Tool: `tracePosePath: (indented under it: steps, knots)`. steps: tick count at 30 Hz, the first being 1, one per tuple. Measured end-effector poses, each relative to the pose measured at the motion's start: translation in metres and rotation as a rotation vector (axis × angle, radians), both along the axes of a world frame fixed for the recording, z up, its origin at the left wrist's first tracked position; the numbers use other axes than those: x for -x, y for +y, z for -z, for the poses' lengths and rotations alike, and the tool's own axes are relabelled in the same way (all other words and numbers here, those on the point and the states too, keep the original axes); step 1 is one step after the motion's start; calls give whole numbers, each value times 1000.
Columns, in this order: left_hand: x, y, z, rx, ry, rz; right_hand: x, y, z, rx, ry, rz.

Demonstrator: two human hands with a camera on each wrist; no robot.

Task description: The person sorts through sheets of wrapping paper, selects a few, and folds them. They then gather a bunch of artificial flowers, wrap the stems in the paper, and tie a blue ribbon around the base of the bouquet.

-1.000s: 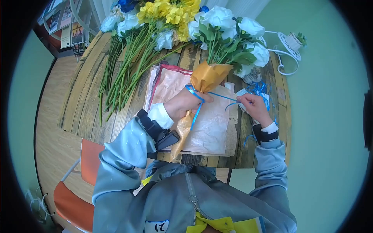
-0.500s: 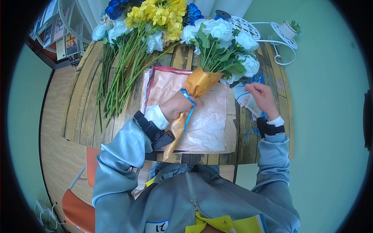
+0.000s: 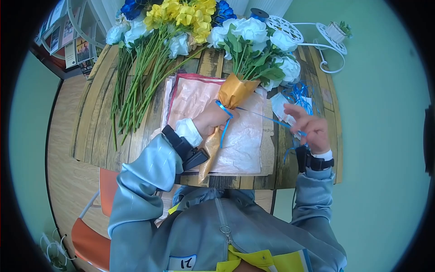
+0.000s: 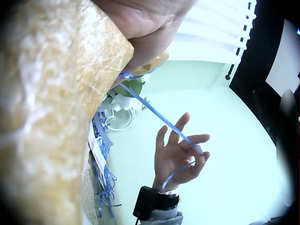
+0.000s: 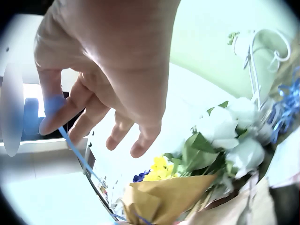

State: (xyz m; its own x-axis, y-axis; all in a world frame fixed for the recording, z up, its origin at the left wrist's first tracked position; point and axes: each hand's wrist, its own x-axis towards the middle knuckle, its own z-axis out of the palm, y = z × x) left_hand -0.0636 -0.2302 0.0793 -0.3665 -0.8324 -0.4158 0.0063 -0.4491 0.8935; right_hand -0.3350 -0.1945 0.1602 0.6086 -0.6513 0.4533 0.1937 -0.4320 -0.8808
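Note:
My left hand (image 3: 211, 119) grips the gathered neck of a bouquet wrapped in golden-tan paper (image 3: 237, 91). White roses (image 3: 250, 30) with green leaves fan out above the wrap, and its twisted paper tail hangs below the fist. A shiny blue ribbon (image 4: 159, 115) loops over the left hand at the neck, with one short end dangling. The other end runs straight out to my right hand (image 3: 311, 131), raised to the right of the bouquet. Thumb and index finger pinch it there, while the other fingers spread, as the left wrist view shows.
Beneath the bouquet lie stacked sheets of wrapping paper (image 3: 242, 154) on the wooden table (image 3: 102, 122). Long green stems (image 3: 136, 97) with yellow flowers (image 3: 186, 16) lie at the left. Tangled blue ribbon (image 3: 300, 96) sits at the right, near a white metal plant stand (image 3: 322, 53).
The right hand was higher, near the ribbon tangle; now it is lower, with its fingers fanned out and the ribbon stretched straight. My left hand keeps its grip on the bouquet.

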Motion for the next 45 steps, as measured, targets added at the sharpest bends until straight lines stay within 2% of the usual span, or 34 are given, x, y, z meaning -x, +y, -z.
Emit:
tracePosePath:
  steps: [1,3,4,6,7,8,10,11,13,15,17,19,23,26,28,29,30,31,32,34,37,40,45]
  knots:
    - [-1,-3,2,-29,41,17,-1,2,2,-2,0,6]
    - [0,-5,2,-59,81,36,-9,5,3,-426,-172,-130]
    - [1,-5,2,-56,61,35,-16,5,-1,-427,-173,-130]
    - [2,-4,0,-52,40,27,-35,4,-9,-310,570,146]
    - [3,-3,-2,-53,36,17,-49,3,4,-88,428,82]
    - [3,-2,-3,-55,32,8,-58,4,7,-89,428,80]
    - [0,0,-4,-57,70,30,-74,8,9,135,530,89]
    - [-1,0,-5,-57,108,51,-80,8,13,134,531,89]
    - [3,-6,6,-37,99,56,-91,6,29,456,509,126]
    - [6,-6,8,-15,92,61,-97,4,38,528,506,136]
    - [6,-2,0,-53,231,-8,-101,1,41,602,502,142]
    - [9,-7,11,-85,277,-5,-105,0,43,702,533,181]
    - [12,-8,16,-93,287,-9,-107,0,43,712,553,207]
    - [11,-7,14,-113,311,-17,-109,1,47,632,476,239]
    - [9,1,-3,-80,279,-32,-109,3,45,397,392,224]
    - [9,4,-9,-48,245,-43,-109,4,42,398,393,227]
    - [8,1,-5,-48,246,-38,-110,7,37,123,309,218]
    - [4,-3,2,-71,254,64,-111,9,32,-148,219,207]
    - [2,-7,8,-94,260,166,-112,9,25,-145,218,213]
    - [3,-4,9,-106,281,149,-113,9,12,-401,-32,247]
    - [5,-1,13,-115,291,128,-110,8,5,-515,-139,232]
    - [8,1,17,-90,275,114,-111,15,-3,-501,-135,170]
    - [13,7,3,-118,306,84,-106,7,-8,-486,-238,256]
